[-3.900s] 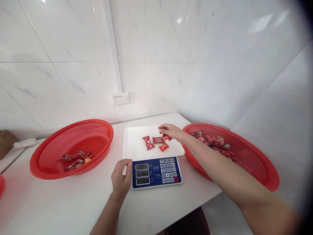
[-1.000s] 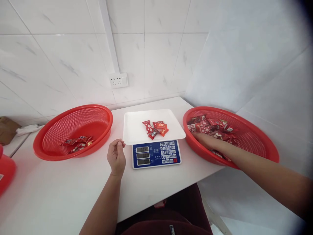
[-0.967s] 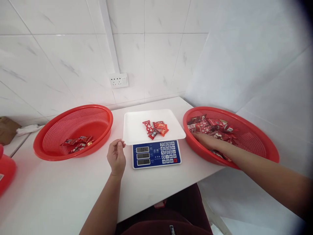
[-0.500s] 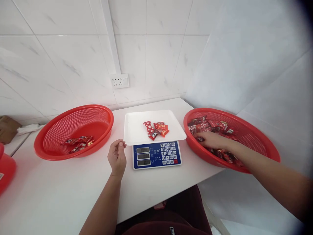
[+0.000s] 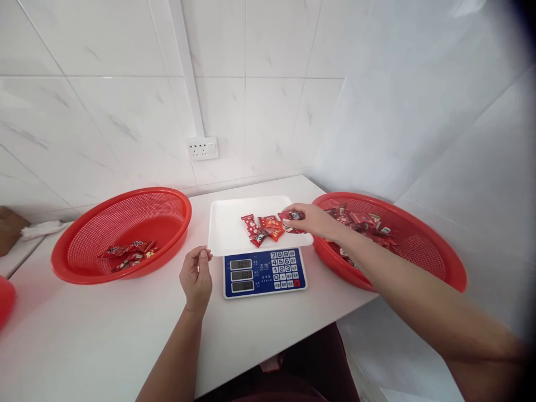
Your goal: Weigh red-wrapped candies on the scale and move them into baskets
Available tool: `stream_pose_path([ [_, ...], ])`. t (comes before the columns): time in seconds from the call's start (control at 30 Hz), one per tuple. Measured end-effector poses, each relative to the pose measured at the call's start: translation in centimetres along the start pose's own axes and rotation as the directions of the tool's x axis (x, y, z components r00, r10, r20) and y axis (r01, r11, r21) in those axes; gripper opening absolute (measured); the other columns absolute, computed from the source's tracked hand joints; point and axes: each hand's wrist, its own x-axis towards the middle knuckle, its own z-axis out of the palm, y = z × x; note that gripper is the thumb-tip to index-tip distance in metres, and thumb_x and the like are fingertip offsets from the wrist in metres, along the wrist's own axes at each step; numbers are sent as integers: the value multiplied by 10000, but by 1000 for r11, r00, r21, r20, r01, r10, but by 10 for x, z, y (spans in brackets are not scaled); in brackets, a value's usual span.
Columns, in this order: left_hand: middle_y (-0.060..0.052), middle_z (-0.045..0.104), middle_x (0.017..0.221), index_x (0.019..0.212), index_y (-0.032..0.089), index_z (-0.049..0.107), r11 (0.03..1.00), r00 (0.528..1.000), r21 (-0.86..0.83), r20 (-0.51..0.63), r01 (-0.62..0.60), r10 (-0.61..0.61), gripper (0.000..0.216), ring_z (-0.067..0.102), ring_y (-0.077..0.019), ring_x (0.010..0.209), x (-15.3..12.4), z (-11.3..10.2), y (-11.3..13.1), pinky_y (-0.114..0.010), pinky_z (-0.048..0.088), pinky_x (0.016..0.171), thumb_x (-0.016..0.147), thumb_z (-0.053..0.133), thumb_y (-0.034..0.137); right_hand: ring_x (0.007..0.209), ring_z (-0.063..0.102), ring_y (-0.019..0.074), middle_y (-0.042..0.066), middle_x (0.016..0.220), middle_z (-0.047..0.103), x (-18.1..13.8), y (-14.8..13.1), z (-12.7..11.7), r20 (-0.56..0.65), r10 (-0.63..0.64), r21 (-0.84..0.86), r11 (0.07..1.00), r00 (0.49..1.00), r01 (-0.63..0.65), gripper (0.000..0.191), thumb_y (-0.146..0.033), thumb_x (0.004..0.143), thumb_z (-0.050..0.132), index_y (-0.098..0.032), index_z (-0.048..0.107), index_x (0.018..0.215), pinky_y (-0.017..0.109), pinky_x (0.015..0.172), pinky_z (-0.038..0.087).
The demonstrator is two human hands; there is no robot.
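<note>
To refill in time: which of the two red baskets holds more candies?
The right basket, by the right hand; the left basket holds only a few.

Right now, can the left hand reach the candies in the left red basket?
Probably yes. The left hand is beside the scale, the left basket is open on top, and nothing lies between the hand and the candies.

Room ahead, baskets beside you
Your bare counter [image 5: 84,346] is open; left basket [image 5: 84,245] and right basket [image 5: 419,251] flank the scale [image 5: 263,273].
</note>
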Motion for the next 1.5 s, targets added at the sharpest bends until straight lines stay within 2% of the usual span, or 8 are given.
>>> stream_pose_path([
  [0.17, -31, 640, 814, 930, 180, 606, 1000, 1000, 23, -13, 9, -8, 192, 627, -123, 714, 1, -1, -2, -278, 540, 686, 861, 505, 329, 780, 601, 156, 51, 930, 666, 23, -7, 24, 11, -67, 55, 996, 998, 67, 453, -348, 725, 660, -174, 598, 1138, 291, 698, 497],
  [0.4, -26, 636, 813, 936, 180, 603, 1000, 1000, -7, -25, 6, -7, 186, 619, -112, 708, 2, -1, -2, -266, 535, 683, 867, 503, 322, 617, 581, 125, 46, 881, 656, -3, -3, 6, -38, 13, 68, 998, 999, -11, 435, -355, 769, 592, -174, 570, 1164, 268, 572, 499],
  [0.57, -27, 630, 821, 938, 181, 597, 1000, 1000, -21, -18, 3, -3, 185, 613, -108, 709, 0, 0, -1, -265, 533, 681, 874, 497, 322, 974, 609, 245, 62, 1150, 630, -44, 23, -15, -203, 56, -50, 996, 978, -68, 423, -402, 777, 579, -233, 587, 1165, 349, 750, 532],
  [0.73, -25, 625, 811, 940, 180, 597, 1000, 1000, -23, 1, 0, 0, 183, 612, -111, 704, -1, 0, -1, -266, 532, 675, 872, 500, 320, 1050, 597, 280, 48, 1215, 611, -72, 48, -27, -195, 149, -10, 988, 970, -153, 484, -425, 805, 541, -272, 514, 1263, 392, 789, 543],
  [0.9, -27, 627, 820, 947, 183, 595, 1000, 1000, -29, 14, -1, 1, 183, 612, -114, 716, -1, 1, -5, -269, 531, 678, 871, 502, 322, 1114, 557, 296, 57, 1246, 589, -77, 54, -29, -302, 142, -23, 988, 943, -156, 553, -432, 719, 641, -270, 531, 1236, 434, 875, 497],
  [1.13, -25, 627, 820, 948, 186, 596, 1000, 1000, -18, 12, -3, 3, 177, 610, -113, 716, -2, 1, -5, -272, 530, 685, 871, 502, 314, 992, 614, 259, 72, 1100, 654, -61, 39, -4, -218, 94, -53, 993, 971, -108, 391, -373, 738, 615, -210, 586, 1092, 406, 848, 495],
  [1.4, -19, 630, 795, 936, 185, 601, 1000, 1000, -1, -23, -2, 2, 176, 610, -111, 706, 0, 0, -3, -263, 523, 676, 870, 499, 312, 1061, 594, 232, 94, 1323, 520, -35, 13, 25, -76, -32, -75, 997, 997, 26, 701, -352, 799, 568, -272, 275, 1431, 369, 848, 514],
  [1.5, -18, 631, 789, 935, 186, 600, 1000, 1000, 5, -30, -10, 10, 170, 609, -111, 705, 1, -1, -2, -263, 520, 678, 870, 501, 307, 1143, 543, 243, 91, 1354, 492, -41, 12, 18, -148, -60, -67, 996, 987, 51, 615, -379, 826, 527, -264, 341, 1401, 372, 873, 509],
])
